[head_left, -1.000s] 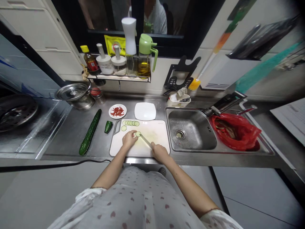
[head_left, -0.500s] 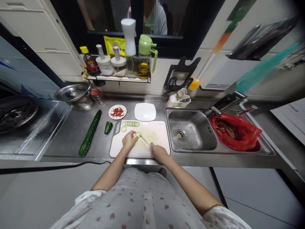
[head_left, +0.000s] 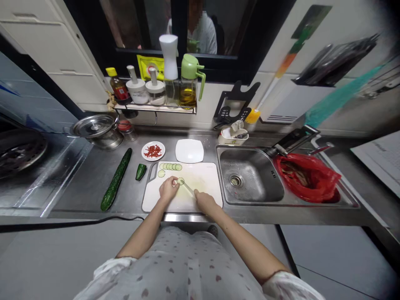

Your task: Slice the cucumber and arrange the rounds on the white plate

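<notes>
On a white cutting board (head_left: 203, 183) my left hand (head_left: 168, 189) curls over a short piece of cucumber (head_left: 180, 181), fingers closed on it. My right hand (head_left: 204, 201) is closed round the handle of a knife (head_left: 188, 188), whose blade points up-left and meets the cucumber piece. Several cut cucumber slices (head_left: 170, 167) lie in a row along the board's far edge.
A whole cucumber (head_left: 114, 180) and a green cucumber end (head_left: 140, 171) lie left of the board. Behind it stand a small dish of red chilli (head_left: 153, 151) and a white plate (head_left: 189, 150). To the right are the sink (head_left: 250, 179) and a red bag (head_left: 308, 175). A lidded pot (head_left: 96, 129) stands far left.
Both hands and the knife keep their places on the board; the blade has shifted slightly at the cucumber piece. The camera has tilted a little, so everything sits lower in view.
</notes>
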Motion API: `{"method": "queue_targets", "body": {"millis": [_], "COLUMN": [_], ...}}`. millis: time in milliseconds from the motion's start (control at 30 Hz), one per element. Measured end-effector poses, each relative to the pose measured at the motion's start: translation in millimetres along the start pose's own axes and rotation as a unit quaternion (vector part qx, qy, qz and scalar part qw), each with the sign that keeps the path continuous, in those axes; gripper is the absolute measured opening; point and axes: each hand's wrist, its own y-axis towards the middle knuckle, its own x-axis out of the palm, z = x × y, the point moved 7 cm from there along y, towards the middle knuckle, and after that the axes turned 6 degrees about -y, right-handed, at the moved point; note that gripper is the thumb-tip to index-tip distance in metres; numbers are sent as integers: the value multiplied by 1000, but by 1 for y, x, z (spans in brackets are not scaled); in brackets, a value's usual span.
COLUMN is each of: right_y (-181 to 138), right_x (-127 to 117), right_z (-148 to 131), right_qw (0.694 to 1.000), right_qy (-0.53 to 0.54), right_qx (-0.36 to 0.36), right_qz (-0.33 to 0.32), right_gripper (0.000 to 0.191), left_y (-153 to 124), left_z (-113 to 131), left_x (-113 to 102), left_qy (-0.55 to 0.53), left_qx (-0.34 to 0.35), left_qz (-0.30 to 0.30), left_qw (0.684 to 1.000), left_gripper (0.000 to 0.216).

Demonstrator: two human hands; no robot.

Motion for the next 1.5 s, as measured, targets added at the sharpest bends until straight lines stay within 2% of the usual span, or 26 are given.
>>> {"method": "queue_targets", "body": {"millis": [300,867,1500], "right_y": [12,15,8], "right_x": [0,-6,-27], "right_z": [-3,-7,-7], "right_qw": [1000,1000,996], "right_qy": [10,-4,-78], "right_qx": [-1,-2,-26], "right_qz": [7,17,33], "right_gripper": [36,36,32], "left_y": [0,1,0], "left_z": [0,1,2], "left_x": [-1,-1,-2], "left_qy": [-5,-3,-5], "left_qx": [-4,-7,-4], "left_qz": [-2,-6,-3], "left_qw": [1000,1000,1000], "left_gripper": [23,25,24]}}
